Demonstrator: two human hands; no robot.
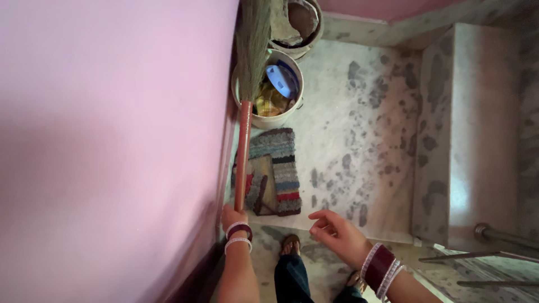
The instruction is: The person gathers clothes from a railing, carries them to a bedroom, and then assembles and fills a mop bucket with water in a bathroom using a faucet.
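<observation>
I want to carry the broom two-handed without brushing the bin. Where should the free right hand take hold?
On the red handle, just above the left hand, coming from the open floor side. The broom leans against the pink wall, so that side is blocked. The right hand is empty.

Broom [247, 84] bristle tips cut by top edge; upper bucket [300, 25] partly too.

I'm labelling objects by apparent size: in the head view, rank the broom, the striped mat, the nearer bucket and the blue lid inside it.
1. Broom, the longest, reaching from the left hand past the bucket.
2. Striped mat.
3. Nearer bucket, close to the mat in spread, so this rank is unsure.
4. Blue lid, clearly smallest.
</observation>
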